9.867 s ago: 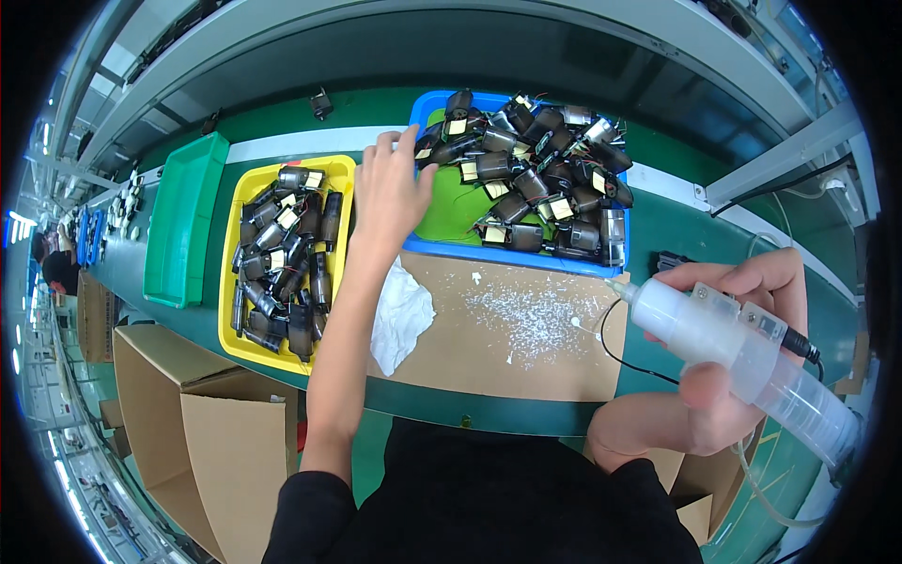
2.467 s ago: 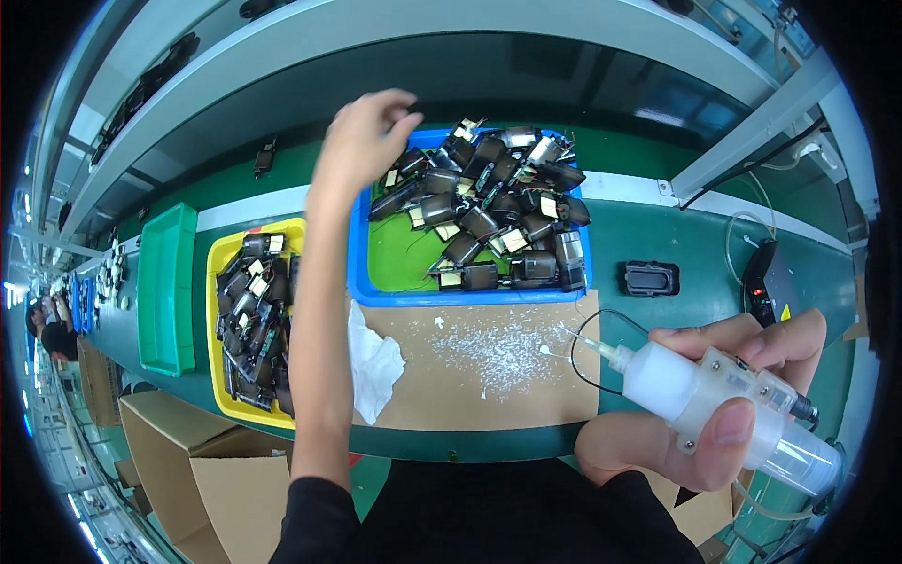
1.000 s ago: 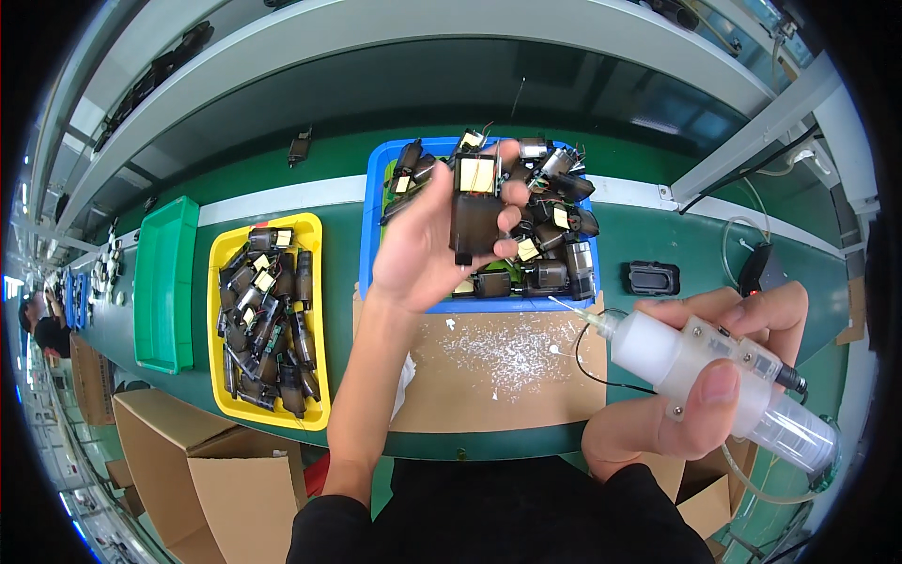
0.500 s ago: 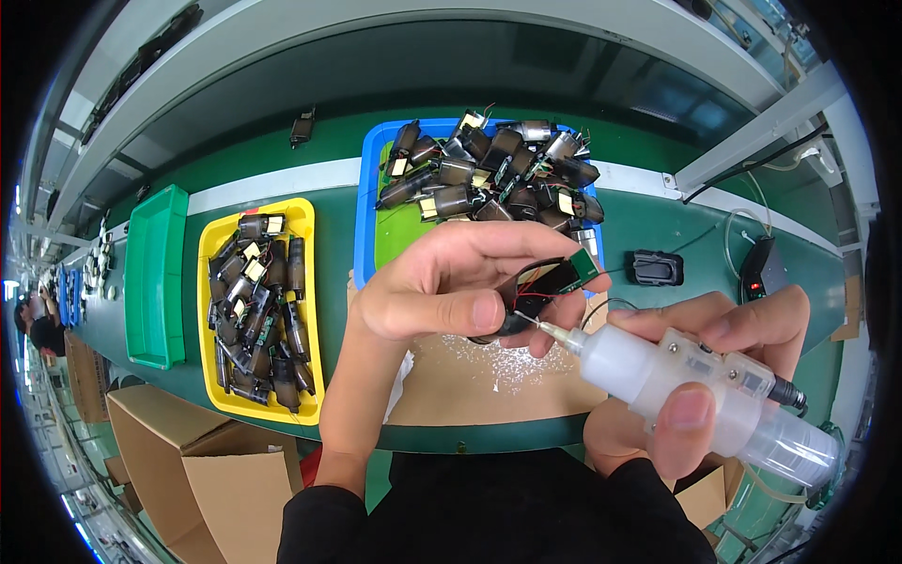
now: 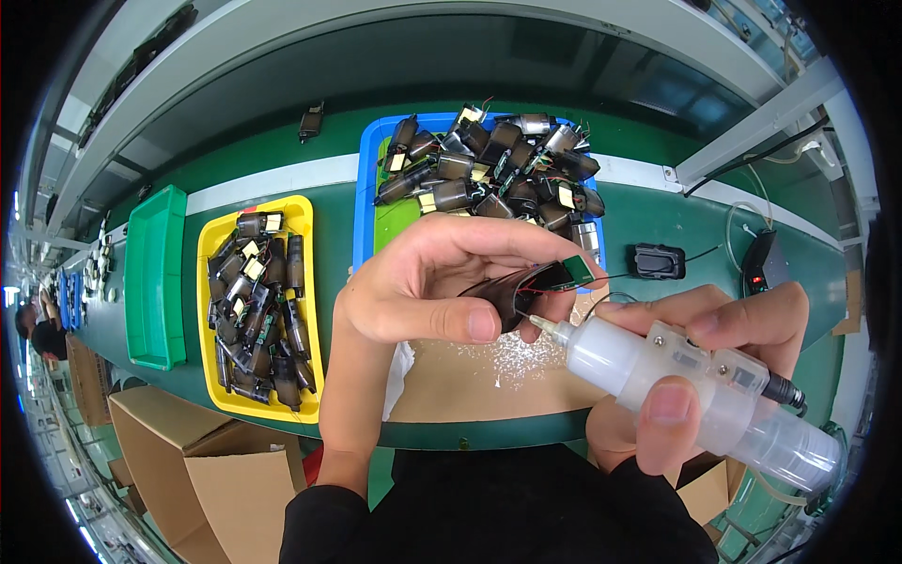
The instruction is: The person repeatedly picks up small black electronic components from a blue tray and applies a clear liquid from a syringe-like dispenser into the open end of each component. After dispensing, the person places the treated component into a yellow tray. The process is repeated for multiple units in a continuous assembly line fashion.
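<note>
My left hand (image 5: 427, 291) is closed round a dark, smoky plastic housing (image 5: 505, 293) with thin wires and a small green circuit board (image 5: 577, 271) at its far right end. In my right hand (image 5: 709, 352) is a translucent dispensing syringe (image 5: 611, 357), its barrel slanting down to the right. The needle tip of the syringe meets the open edge of the housing; whether it touches is too small to tell. My left fingers hide part of the housing. Beneath both hands lies a brown cardboard sheet (image 5: 451, 399) scattered with white specks.
Behind my hands, a blue tray (image 5: 368, 179) holds many similar dark units. A yellow tray (image 5: 308, 362) of them stands left, beside a green tray (image 5: 155, 282). A black plastic holder (image 5: 655, 262) and a black box with a red display (image 5: 763, 263) sit right. Cardboard boxes (image 5: 240, 498) stand below left.
The housing has been turned in my left hand, so more of its dark side shows. The syringe tip has shifted slightly left along with my right hand.
</note>
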The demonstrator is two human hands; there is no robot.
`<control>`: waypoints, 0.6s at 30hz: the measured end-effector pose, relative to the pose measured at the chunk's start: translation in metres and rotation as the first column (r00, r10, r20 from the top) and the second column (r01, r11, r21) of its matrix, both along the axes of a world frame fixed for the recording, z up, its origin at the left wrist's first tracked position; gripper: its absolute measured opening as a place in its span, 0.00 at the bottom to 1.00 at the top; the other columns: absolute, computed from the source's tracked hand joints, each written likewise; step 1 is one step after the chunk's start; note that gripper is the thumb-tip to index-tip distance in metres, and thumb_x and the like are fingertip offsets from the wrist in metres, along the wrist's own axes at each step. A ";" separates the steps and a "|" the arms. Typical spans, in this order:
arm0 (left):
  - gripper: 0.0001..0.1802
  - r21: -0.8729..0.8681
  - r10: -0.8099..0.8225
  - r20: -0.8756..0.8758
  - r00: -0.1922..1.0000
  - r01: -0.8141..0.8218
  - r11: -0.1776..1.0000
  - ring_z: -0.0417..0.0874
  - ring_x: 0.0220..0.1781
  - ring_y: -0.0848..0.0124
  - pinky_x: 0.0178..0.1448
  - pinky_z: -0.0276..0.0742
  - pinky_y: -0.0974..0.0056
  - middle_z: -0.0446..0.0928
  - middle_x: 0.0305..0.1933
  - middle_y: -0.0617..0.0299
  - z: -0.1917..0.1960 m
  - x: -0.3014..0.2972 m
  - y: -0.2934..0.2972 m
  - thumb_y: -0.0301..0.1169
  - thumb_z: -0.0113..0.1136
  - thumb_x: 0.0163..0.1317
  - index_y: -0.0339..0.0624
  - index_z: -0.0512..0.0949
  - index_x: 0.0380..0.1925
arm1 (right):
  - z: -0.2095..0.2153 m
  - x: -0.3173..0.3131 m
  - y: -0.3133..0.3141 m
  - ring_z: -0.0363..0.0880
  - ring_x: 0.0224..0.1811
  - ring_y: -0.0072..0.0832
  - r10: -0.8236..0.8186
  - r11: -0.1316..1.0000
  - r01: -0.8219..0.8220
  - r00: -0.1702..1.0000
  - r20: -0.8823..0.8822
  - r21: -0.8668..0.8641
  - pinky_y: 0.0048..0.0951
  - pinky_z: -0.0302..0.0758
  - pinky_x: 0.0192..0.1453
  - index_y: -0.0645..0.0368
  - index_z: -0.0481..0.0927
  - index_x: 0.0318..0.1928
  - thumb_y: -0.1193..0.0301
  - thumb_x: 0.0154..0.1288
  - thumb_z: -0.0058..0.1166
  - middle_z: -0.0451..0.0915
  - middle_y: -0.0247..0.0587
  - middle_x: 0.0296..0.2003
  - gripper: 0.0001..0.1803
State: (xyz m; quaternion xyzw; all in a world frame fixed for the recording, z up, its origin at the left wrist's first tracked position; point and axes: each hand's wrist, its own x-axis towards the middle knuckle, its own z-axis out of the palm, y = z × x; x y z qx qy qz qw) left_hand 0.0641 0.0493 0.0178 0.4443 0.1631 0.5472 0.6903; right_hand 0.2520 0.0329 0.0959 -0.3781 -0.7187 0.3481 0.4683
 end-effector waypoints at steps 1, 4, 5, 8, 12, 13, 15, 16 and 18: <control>0.42 0.001 -0.003 0.001 1.000 0.003 1.000 0.78 0.33 0.64 0.43 0.72 0.65 0.76 0.38 0.40 0.000 0.000 0.000 0.43 0.69 0.40 0.14 0.68 0.45 | -0.001 -0.001 0.000 0.71 0.23 0.21 -0.002 1.000 0.002 1.000 -0.007 -0.004 0.16 0.69 0.31 0.67 0.57 0.33 0.64 0.48 0.53 0.74 0.41 0.29 0.23; 0.41 0.001 -0.028 0.004 1.000 0.028 1.000 0.78 0.33 0.64 0.44 0.71 0.64 0.76 0.39 0.40 0.002 -0.001 0.000 0.42 0.70 0.40 0.14 0.68 0.45 | -0.003 -0.003 0.000 0.71 0.23 0.21 -0.003 1.000 0.003 1.000 -0.020 -0.003 0.16 0.69 0.31 0.67 0.57 0.33 0.64 0.48 0.54 0.74 0.42 0.29 0.23; 0.41 0.007 -0.024 -0.001 1.000 0.024 1.000 0.78 0.33 0.64 0.44 0.71 0.64 0.76 0.39 0.40 0.001 -0.001 0.000 0.42 0.70 0.40 0.14 0.69 0.45 | -0.003 -0.003 -0.001 0.71 0.24 0.21 -0.003 1.000 0.003 1.000 -0.021 -0.005 0.17 0.69 0.31 0.67 0.57 0.33 0.64 0.48 0.54 0.74 0.42 0.29 0.23; 0.40 0.023 -0.018 -0.022 1.000 0.019 1.000 0.78 0.34 0.64 0.44 0.70 0.65 0.75 0.40 0.40 0.002 -0.002 0.000 0.41 0.70 0.39 0.14 0.69 0.44 | -0.004 -0.002 -0.001 0.72 0.24 0.22 -0.004 1.000 0.003 1.000 -0.027 -0.009 0.17 0.70 0.32 0.67 0.57 0.33 0.64 0.48 0.54 0.75 0.43 0.29 0.23; 0.39 0.036 -0.004 -0.033 0.999 0.006 0.999 0.77 0.33 0.65 0.44 0.70 0.65 0.75 0.39 0.41 0.001 -0.003 0.000 0.39 0.70 0.38 0.15 0.70 0.43 | -0.003 -0.002 -0.002 0.72 0.24 0.22 -0.005 1.000 0.005 0.999 -0.035 -0.012 0.18 0.70 0.32 0.66 0.57 0.33 0.64 0.48 0.55 0.75 0.44 0.29 0.23; 0.38 0.036 0.002 -0.031 1.000 -0.001 0.999 0.77 0.33 0.65 0.44 0.69 0.65 0.75 0.38 0.42 0.001 -0.002 0.000 0.39 0.70 0.38 0.15 0.70 0.43 | -0.003 -0.002 -0.002 0.72 0.24 0.22 -0.006 1.000 0.006 0.999 -0.039 -0.013 0.18 0.70 0.32 0.66 0.57 0.34 0.64 0.48 0.55 0.75 0.44 0.29 0.23; 0.38 0.035 0.010 -0.031 0.999 -0.009 0.999 0.77 0.33 0.65 0.44 0.69 0.65 0.75 0.38 0.43 0.001 -0.001 0.000 0.39 0.70 0.38 0.16 0.70 0.43 | -0.003 -0.001 -0.003 0.73 0.25 0.23 -0.008 1.000 0.007 0.999 -0.038 -0.015 0.18 0.70 0.33 0.66 0.57 0.34 0.65 0.48 0.55 0.75 0.45 0.29 0.23; 0.38 0.046 0.010 -0.035 0.999 -0.009 0.999 0.77 0.32 0.65 0.44 0.69 0.65 0.75 0.37 0.43 0.001 -0.001 0.001 0.39 0.70 0.38 0.16 0.70 0.43 | -0.003 -0.001 -0.004 0.73 0.25 0.23 -0.007 1.000 0.007 0.999 -0.042 -0.017 0.18 0.70 0.33 0.66 0.57 0.34 0.65 0.48 0.55 0.75 0.45 0.29 0.24; 0.37 0.082 0.007 -0.045 0.999 -0.004 0.997 0.77 0.31 0.65 0.43 0.69 0.65 0.75 0.37 0.44 -0.001 -0.002 0.003 0.39 0.70 0.38 0.17 0.71 0.43 | -0.003 0.000 -0.005 0.73 0.25 0.23 -0.011 1.000 0.010 0.999 -0.048 -0.020 0.19 0.71 0.33 0.66 0.57 0.34 0.65 0.48 0.56 0.75 0.45 0.29 0.24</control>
